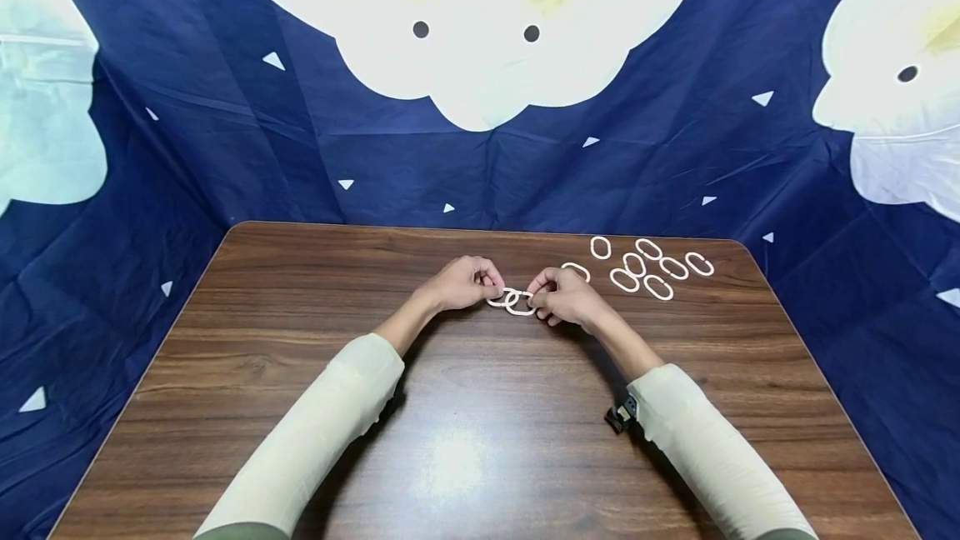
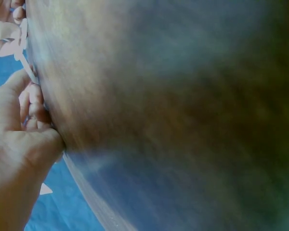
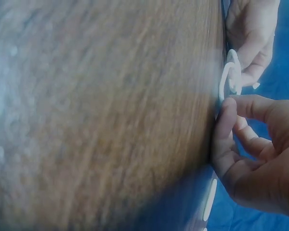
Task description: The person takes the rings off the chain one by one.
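Two white oval chain links are hooked through each other between my hands, close over the table. My left hand [image 1: 467, 282] pinches the left link [image 1: 495, 303] at its outer end. At the right end of the other link [image 1: 521, 313], thumb and forefinger of my right hand [image 1: 567, 297] pinch it. In the right wrist view the right hand [image 3: 260, 149] holds the near link [image 3: 223, 82] by its tip. The left wrist view catches the left hand [image 2: 19, 125] at the edge, gripping a link [image 2: 29, 69] seen edge-on.
Several loose white links [image 1: 658, 287] lie at the table's back right. One single link [image 1: 576, 268] lies just behind my right hand, partly covered by it. The brown wooden table [image 1: 300, 407] ends at a blue curtain [image 1: 540, 182] with white clouds.
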Action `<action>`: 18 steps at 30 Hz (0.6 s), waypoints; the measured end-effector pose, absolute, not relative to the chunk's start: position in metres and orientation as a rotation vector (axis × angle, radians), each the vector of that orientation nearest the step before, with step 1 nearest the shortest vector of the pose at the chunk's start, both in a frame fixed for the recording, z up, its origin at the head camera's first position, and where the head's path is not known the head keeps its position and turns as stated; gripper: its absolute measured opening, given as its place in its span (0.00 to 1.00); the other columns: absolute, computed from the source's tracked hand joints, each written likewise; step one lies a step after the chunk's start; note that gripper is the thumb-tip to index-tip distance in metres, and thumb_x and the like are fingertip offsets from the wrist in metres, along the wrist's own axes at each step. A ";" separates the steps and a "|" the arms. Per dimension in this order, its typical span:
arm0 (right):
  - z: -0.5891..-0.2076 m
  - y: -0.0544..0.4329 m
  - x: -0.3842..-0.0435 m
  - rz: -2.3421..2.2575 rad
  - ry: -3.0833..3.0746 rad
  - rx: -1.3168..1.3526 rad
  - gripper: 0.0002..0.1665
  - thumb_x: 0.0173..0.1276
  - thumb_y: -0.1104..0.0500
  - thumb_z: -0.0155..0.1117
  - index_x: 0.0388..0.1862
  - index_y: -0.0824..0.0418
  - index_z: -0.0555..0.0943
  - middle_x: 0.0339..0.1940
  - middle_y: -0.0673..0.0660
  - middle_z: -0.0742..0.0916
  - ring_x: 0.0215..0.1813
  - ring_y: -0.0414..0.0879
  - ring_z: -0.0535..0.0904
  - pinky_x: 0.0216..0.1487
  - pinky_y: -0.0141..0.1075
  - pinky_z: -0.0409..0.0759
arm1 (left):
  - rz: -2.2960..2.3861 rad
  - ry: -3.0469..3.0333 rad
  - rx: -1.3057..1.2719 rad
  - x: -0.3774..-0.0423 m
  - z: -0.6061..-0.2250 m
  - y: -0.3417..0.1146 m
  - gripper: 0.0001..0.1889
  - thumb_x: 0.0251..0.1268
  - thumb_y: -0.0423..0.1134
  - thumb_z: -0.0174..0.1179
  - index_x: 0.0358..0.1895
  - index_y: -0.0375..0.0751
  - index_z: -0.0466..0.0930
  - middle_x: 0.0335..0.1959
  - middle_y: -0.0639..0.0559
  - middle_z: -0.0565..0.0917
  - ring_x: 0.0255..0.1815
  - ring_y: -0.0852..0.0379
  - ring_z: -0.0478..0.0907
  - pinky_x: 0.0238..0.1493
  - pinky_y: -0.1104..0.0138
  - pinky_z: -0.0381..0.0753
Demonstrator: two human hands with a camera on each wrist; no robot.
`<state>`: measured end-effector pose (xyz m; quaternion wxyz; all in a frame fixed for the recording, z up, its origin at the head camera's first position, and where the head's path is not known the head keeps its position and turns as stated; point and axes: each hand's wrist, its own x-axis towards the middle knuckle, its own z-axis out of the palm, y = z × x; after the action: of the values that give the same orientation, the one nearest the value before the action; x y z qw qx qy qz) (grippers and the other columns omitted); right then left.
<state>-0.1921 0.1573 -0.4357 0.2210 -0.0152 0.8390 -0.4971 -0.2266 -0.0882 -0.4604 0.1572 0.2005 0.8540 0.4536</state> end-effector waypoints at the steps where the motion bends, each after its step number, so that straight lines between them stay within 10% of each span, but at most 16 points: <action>1: -0.435 0.157 -0.192 -1.384 2.316 -0.049 0.09 0.75 0.68 0.69 0.52 0.68 0.82 0.36 0.53 0.86 0.32 0.42 0.84 0.29 0.31 0.83 | 1.297 2.440 0.567 -0.227 -0.460 -0.088 0.04 0.73 0.36 0.74 0.44 0.41 0.92 0.35 0.57 0.85 0.36 0.63 0.76 0.44 0.70 0.75; 18: -0.440 0.156 -0.192 -1.547 2.253 -0.225 0.10 0.81 0.69 0.68 0.55 0.72 0.81 0.43 0.63 0.91 0.37 0.44 0.88 0.36 0.34 0.90 | 1.368 2.392 0.457 -0.225 -0.457 -0.083 0.09 0.85 0.38 0.64 0.56 0.38 0.87 0.46 0.49 0.89 0.46 0.59 0.82 0.52 0.69 0.77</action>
<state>-0.1917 0.1563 -0.4401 0.1982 -0.0804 0.8052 -0.5531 -0.2255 -0.0834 -0.4570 0.1733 0.1613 0.8434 0.4823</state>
